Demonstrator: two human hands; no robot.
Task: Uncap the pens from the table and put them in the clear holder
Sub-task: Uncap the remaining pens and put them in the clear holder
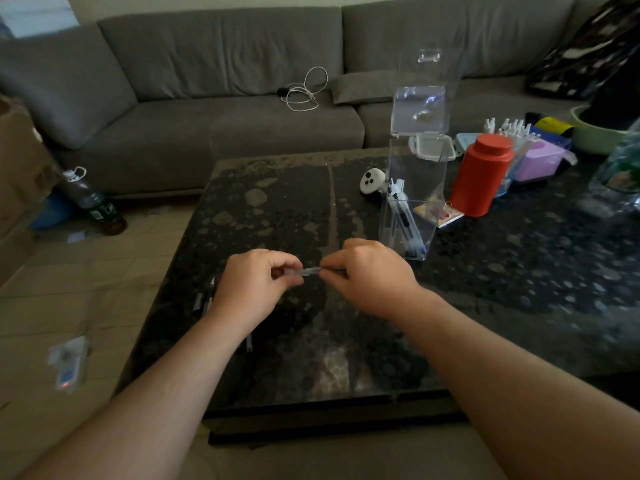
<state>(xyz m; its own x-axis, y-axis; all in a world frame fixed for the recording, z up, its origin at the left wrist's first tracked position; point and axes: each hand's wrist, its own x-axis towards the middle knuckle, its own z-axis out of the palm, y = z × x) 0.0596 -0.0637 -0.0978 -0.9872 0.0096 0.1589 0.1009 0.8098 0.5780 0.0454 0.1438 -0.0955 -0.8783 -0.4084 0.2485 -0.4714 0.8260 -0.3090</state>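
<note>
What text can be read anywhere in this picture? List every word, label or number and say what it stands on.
No text can be read.
Bottle on the floor: label too blurred.
Packet on the floor: print too blurred.
Small card beside the clear holder: too small to read.
Yellow and blue pack: no legible words.

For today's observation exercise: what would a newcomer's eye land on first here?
Probably the two bare hands, left and right, pinching a thin clear-barrelled pen between them at the centre. Next, the tall clear plastic holder with pens inside, just beyond the right hand, and the bright red cylindrical tin beside it.
</note>
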